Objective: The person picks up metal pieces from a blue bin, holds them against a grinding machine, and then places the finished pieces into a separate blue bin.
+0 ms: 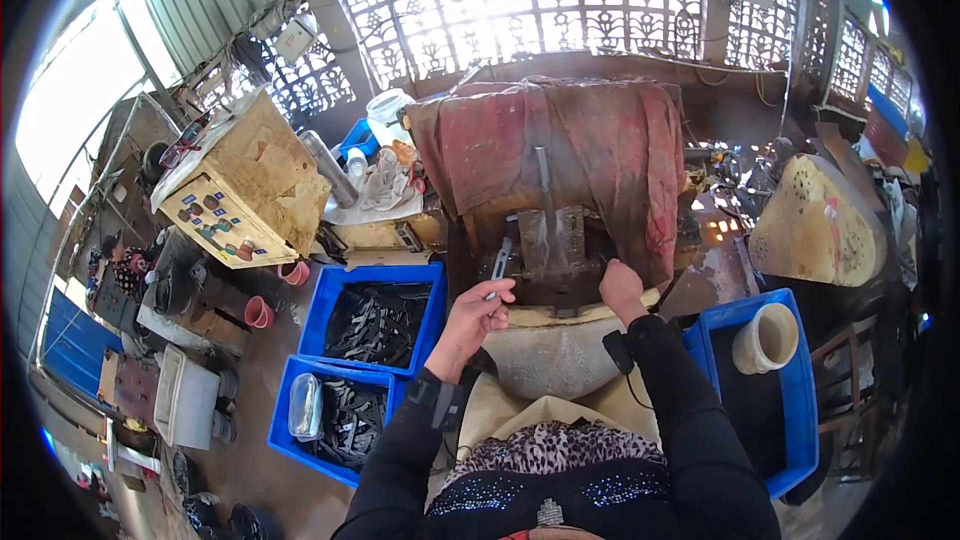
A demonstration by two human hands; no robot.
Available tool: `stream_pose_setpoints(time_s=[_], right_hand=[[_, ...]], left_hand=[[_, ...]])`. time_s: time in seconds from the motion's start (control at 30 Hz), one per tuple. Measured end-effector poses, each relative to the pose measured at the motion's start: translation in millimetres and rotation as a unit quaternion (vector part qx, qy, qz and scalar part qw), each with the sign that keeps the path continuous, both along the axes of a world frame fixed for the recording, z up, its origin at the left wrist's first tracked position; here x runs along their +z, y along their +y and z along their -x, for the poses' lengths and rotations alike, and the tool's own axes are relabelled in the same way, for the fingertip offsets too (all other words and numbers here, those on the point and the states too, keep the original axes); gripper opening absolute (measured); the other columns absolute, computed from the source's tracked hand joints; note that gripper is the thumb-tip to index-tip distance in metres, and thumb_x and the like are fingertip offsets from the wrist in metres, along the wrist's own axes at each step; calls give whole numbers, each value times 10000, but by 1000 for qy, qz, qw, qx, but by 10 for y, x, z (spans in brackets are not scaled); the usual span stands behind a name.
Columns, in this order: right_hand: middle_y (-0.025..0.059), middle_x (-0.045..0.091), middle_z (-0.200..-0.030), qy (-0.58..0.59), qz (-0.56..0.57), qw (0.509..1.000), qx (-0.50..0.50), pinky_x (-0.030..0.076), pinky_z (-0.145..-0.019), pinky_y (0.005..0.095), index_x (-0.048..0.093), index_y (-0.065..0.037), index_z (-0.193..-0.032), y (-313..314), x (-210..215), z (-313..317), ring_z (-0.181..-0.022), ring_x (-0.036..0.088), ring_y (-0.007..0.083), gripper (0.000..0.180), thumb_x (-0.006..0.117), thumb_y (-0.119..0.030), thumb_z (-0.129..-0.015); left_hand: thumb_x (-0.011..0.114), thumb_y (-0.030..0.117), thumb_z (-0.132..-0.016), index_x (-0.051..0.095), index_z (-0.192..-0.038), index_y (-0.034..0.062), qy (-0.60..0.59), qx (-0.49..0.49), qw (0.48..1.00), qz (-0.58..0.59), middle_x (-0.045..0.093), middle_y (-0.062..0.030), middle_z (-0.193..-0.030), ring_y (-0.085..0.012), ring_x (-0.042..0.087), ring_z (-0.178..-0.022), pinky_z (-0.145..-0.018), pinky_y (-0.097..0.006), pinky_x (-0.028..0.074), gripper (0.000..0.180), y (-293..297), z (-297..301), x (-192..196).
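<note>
My left hand [474,320] is closed with thumb and fingers pinched around a slim grey metal strip [502,260] that has a slot along it. The strip points up and away, beside the left of a wet metal block [553,242] inside the machine. My right hand [622,289] is curled at the right of the machine's opening; whatever its fingers grip is hidden. Over the machine hangs a stained red cloth [620,145], with a vertical pipe [544,175] in front of it. Below both hands sits a pale, worn guard [540,355].
Two blue bins [436,325] of dark metal strips stand at left, a clear plastic box [305,406] in the nearer one. At right, another blue bin [805,390] bears a cream bucket [766,338]. A yellowed cabinet [265,175] stands far left; a person [130,265] sits beyond.
</note>
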State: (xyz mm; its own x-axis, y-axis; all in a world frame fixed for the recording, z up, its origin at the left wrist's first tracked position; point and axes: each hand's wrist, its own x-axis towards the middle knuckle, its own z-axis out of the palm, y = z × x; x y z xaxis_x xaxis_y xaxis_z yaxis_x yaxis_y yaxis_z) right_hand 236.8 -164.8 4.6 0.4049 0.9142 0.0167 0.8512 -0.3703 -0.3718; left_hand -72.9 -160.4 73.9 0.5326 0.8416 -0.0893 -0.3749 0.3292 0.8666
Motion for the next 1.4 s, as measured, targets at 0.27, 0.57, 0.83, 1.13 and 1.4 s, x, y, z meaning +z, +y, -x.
stream_pose_setpoints(time_s=[0.27, 0.57, 0.83, 1.13, 1.4], right_hand=[[224, 671, -934, -6, -15, 1000, 7, 541, -777, 465, 601, 4, -952, -39, 59, 22, -900, 667, 385, 172, 505, -88, -843], [222, 660, -924, -12, -50, 999, 7, 539, -762, 472, 584, -2, -927, -54, 11, 21, -866, 665, 389, 141, 507, -83, -841], [217, 652, -836, -18, -113, 993, 3, 523, -706, 512, 561, -22, -868, -25, -101, 17, -805, 648, 422, 98, 510, -105, -857], [113, 627, -686, 375, -131, 917, -35, 466, -518, 359, 528, -19, -824, 171, -138, -337, -580, 604, 225, 155, 558, -152, -898], [243, 662, -829, 176, -369, 912, 43, 494, -716, 450, 624, 10, -974, 723, 1626, -187, -841, 657, 384, 318, 641, -290, -868]], left_hand=[[533, 20, -883, 614, -1217, 34, 374, 105, 903, -181, 651, -103, -996, -185, 654, -766, -659, -303, 543, 344, 577, -375, -541], [509, 37, -826, 662, -1126, 67, 606, 113, 638, -461, 640, -184, -1064, -358, 625, -958, -836, -432, 513, 338, 717, -527, -987], [488, 84, -853, 677, -1089, 79, 677, 36, 615, -402, 648, -165, -1064, -338, 626, -997, -843, -426, 512, 302, 769, -546, -749], [498, 96, -851, 680, -1093, 106, 642, 118, 648, -393, 653, -137, -1055, -330, 627, -993, -829, -413, 514, 304, 640, -491, -691], [504, 106, -846, 683, -1081, 118, 646, 116, 646, -390, 657, -126, -1046, -325, 633, -970, -804, -415, 518, 296, 657, -482, -700]])
